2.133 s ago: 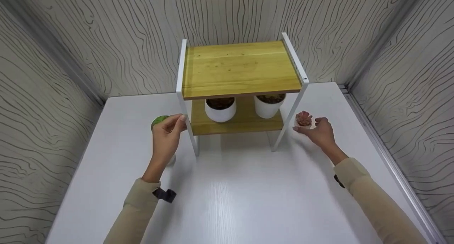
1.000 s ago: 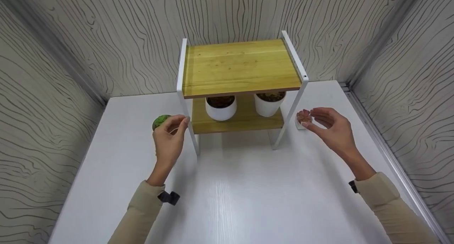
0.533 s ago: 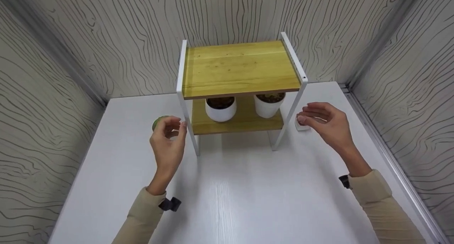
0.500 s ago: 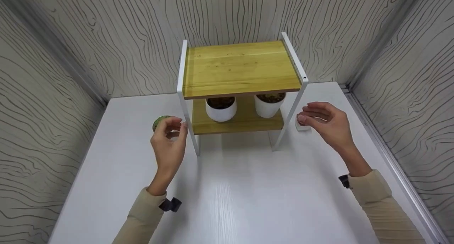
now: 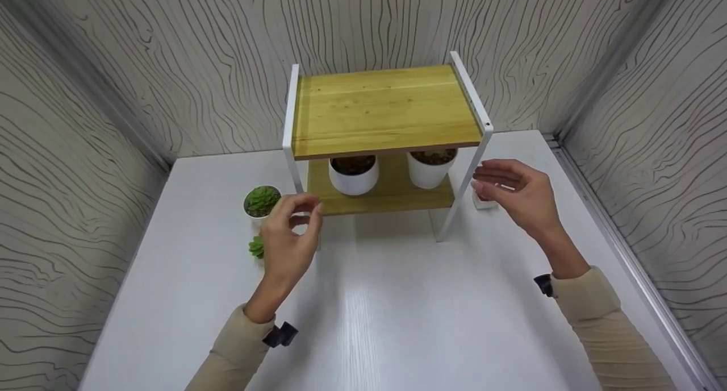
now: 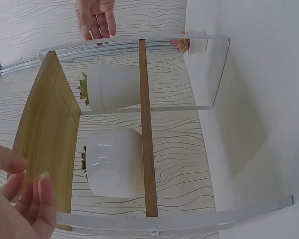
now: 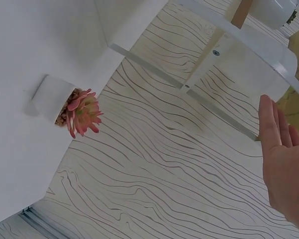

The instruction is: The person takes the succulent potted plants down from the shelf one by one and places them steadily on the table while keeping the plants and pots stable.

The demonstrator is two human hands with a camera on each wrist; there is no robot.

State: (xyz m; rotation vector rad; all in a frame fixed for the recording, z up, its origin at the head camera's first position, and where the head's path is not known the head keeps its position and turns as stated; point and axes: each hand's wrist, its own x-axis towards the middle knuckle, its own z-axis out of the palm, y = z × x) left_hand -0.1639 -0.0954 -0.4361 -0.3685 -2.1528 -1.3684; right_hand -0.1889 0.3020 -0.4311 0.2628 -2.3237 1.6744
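Note:
A two-tier shelf (image 5: 386, 109) with wooden boards and a white frame stands on the table. In the head view my left hand (image 5: 287, 246) hovers before its left front leg, thumb and fingers loosely curved around nothing. My right hand (image 5: 528, 203) is beside the right leg, fingers relaxed and apart from the thumb. Below it sits a small reddish succulent (image 7: 84, 114) in a white pot (image 7: 50, 97), mostly covered in the head view. Two white plant pots, one left (image 5: 353, 178) and one right (image 5: 427, 172), stand on the lower board; the top board hides most of their plants.
Left of the shelf, a potted green succulent (image 5: 262, 200) stands on the white table (image 5: 187, 254). Nearer, another green succulent (image 5: 257, 246) is partly behind my left hand. Wood-patterned panels (image 5: 375, 21) enclose the back and both sides.
My left hand has shifted right and nearer, uncovering the green succulents. The right hand first drew back from the reddish succulent, then moved left toward the shelf's leg. The shelf stays put.

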